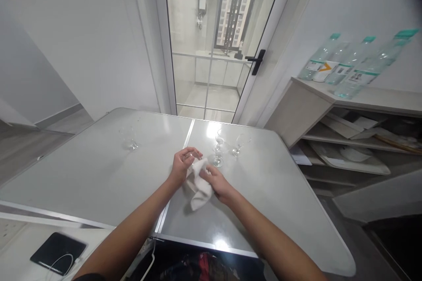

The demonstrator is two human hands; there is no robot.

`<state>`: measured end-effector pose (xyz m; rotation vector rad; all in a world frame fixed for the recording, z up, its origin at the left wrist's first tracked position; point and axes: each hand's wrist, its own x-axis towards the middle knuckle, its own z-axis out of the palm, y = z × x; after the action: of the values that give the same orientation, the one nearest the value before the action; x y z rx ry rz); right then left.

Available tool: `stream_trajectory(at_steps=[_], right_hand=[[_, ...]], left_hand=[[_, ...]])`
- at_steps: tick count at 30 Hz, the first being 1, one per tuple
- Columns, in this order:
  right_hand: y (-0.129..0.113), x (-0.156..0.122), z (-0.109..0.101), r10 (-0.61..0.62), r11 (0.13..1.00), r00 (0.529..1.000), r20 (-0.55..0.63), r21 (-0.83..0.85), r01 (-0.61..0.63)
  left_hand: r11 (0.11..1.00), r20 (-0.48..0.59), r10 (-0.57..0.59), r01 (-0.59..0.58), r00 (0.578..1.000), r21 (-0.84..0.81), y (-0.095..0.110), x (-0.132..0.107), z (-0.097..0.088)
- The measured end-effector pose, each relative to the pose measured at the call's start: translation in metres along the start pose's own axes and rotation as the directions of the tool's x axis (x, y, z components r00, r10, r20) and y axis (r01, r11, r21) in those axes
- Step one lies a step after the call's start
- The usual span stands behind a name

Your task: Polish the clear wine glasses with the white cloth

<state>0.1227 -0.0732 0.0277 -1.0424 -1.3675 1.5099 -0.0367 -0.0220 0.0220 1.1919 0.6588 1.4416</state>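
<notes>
While my left hand (pixel 180 170) grips a small clear glass (pixel 189 155) above the table's (pixel 99 175) centre seam, my right hand (pixel 220 185) is closed on a white cloth (pixel 198 191) touching it, with an empty stemmed glass (pixel 218 151) just beyond, a second empty glass (pixel 238 145) beside it and a third empty glass (pixel 129 139) well left.

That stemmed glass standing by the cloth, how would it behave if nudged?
The stemmed glass looks tall on a narrow foot, so it would probably tip rather than slide. Clear and thin, it is likely fragile, and may roll on the glossy table.
</notes>
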Motion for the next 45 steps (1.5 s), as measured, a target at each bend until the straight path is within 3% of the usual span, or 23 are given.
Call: stream_trajectory(at_steps=[3, 5, 8, 10, 12, 15, 19, 23, 26, 31, 34, 37, 40, 45], right_hand=[[0.001, 0.001, 0.002, 0.173, 0.92, 0.985, 0.008, 0.356, -0.165], [0.001, 0.002, 0.002, 0.174, 0.9, 0.975, -0.135, 0.423, -0.102], [0.001, 0.004, 0.0, 0.138, 0.893, 0.913, -0.383, 0.448, 0.052], [0.002, 0.005, -0.002, 0.167, 0.876, 0.918, -0.359, 0.481, 0.028], [0.005, 0.006, -0.002, 0.206, 0.87, 0.949, -0.239, 0.488, -0.066], [0.013, 0.008, 0.001, 0.214, 0.896, 0.968, -0.131, 0.421, -0.141], [0.023, 0.008, 0.007, 0.133, 0.96, 0.974, -0.185, 0.267, -0.08], [0.03, 0.009, 0.004, 0.086, 0.994, 0.975, -0.206, 0.083, -0.07], [0.031, 0.013, -0.006, 0.042, 0.983, 0.976, -0.213, -0.167, -0.079], [0.019, 0.01, -0.018, -0.02, 0.837, 0.97, -0.241, -0.535, -0.116], [0.006, 0.002, -0.018, -0.128, 0.651, 0.965, -0.228, -0.754, -0.092], [-0.004, -0.006, -0.015, -0.243, 0.475, 0.965, -0.098, -0.879, 0.031], [-0.011, -0.013, -0.011, -0.184, 0.372, 0.981, 0.053, -0.92, 0.119], [-0.017, -0.024, 0.001, 0.01, 0.143, 0.983, 0.181, -0.974, 0.177]], left_hand=[[0.999, -0.012, -0.002, 0.002, 1.0, -0.039, -0.004, 0.003, 0.0], [0.999, -0.059, 0.035, -0.036, 0.998, -0.016, -0.003, 0.004, -0.001], [0.984, -0.175, 0.176, -0.166, 0.969, 0.066, 0.004, 0.005, -0.004], [0.955, -0.191, 0.281, -0.255, 0.94, 0.15, 0.008, 0.003, -0.006], [0.924, -0.106, 0.346, -0.319, 0.932, 0.209, 0.01, 0.0, -0.006], [0.886, 0.133, 0.348, -0.372, 0.928, 0.275, 0.009, -0.007, -0.004], [0.842, 0.352, 0.316, -0.432, 0.881, 0.325, 0.009, -0.012, -0.002], [0.823, 0.357, 0.324, -0.447, 0.876, 0.351, 0.012, -0.013, -0.001], [0.802, 0.31, 0.324, -0.433, 0.894, 0.411, 0.013, -0.012, -0.002], [0.787, 0.186, 0.371, -0.415, 0.91, 0.458, 0.013, -0.011, -0.003], [0.797, 0.102, 0.358, -0.361, 0.928, 0.485, 0.014, -0.01, -0.001], [0.823, -0.012, 0.343, -0.294, 0.939, 0.487, 0.014, -0.008, 0.002], [0.838, -0.032, 0.288, -0.236, 0.957, 0.492, 0.014, -0.006, 0.002], [0.832, 0.056, 0.166, -0.17, 0.985, 0.529, 0.009, -0.005, 0.0]])
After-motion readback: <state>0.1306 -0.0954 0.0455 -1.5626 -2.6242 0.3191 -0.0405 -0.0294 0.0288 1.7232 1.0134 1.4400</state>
